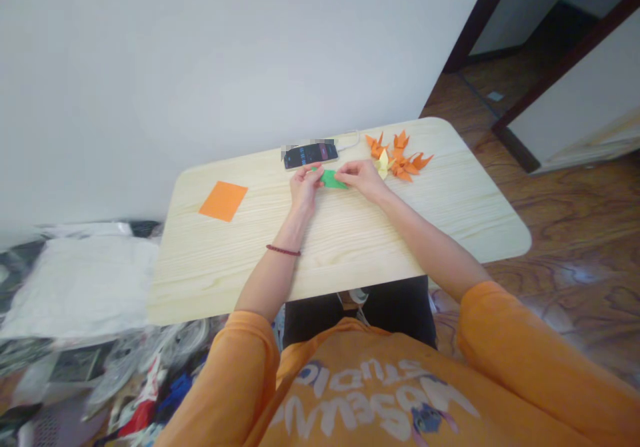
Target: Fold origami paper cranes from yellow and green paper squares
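Observation:
Between my two hands is a small piece of green paper (332,179), folded to a narrow shape, just in front of the phone. My left hand (305,187) pinches its left end, thumb on top. At the other end, my right hand (361,175) grips the paper between thumb and fingertips. Right beside that hand lie several folded orange paper cranes (401,157) and a yellow one (383,164), partly hidden by the hand. A flat sheet of orange paper (223,201) rests well to the left of my left hand.
A phone (311,156) with a lit screen lies at the table's back edge, a white cable (353,142) running from it. The pale wooden table (210,280) has rounded corners and stands against a white wall. Bags and assorted items lie on the floor at left.

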`<state>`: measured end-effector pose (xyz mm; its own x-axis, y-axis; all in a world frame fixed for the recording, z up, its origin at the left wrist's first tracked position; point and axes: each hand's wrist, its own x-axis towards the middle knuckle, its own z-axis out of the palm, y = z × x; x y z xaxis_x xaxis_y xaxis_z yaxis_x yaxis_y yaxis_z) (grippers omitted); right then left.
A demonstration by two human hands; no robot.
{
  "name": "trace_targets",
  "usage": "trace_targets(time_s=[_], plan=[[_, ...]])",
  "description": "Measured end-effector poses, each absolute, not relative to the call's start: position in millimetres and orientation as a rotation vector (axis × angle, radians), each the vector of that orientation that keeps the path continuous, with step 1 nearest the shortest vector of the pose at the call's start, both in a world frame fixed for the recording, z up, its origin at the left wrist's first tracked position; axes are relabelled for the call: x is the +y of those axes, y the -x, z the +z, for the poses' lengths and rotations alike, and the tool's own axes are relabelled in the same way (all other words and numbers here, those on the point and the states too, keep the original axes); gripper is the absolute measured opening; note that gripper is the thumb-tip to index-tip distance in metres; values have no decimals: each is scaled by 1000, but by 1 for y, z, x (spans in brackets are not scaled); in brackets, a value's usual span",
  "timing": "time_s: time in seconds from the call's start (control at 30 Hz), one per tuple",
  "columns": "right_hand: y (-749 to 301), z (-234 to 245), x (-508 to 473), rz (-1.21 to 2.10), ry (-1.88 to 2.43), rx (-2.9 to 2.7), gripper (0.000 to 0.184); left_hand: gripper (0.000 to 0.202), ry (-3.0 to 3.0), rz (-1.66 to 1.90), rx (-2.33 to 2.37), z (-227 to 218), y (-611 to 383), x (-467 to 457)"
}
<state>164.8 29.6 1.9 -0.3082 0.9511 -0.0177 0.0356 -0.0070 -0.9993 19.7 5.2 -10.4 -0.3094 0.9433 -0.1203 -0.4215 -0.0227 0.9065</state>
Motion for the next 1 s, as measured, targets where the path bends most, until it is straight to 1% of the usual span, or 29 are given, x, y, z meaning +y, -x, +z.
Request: trace_targets(time_s=[0.17, 0.4, 0.53, 0.77, 1.0], plan=[[-166, 2, 32, 1446, 1064, -1455, 19, 19, -635, 1591, 1097, -9, -20, 4], [-168, 0, 34, 1419, 1120, -1425, 17, 21, -590, 1650, 1086, -10, -18, 5], [-169, -2, 36, 1366, 1108, -1440, 17, 23, -689, 1611, 1116, -12, -18, 5], [-170, -3, 37, 1238, 1080, -1578, 9, 34, -943, 1508, 1249, -11, -19, 1], [-171, -6, 40, 1206, 1070, -1609, 10, 35, -1076, 1416, 1247, -9, -12, 1]])
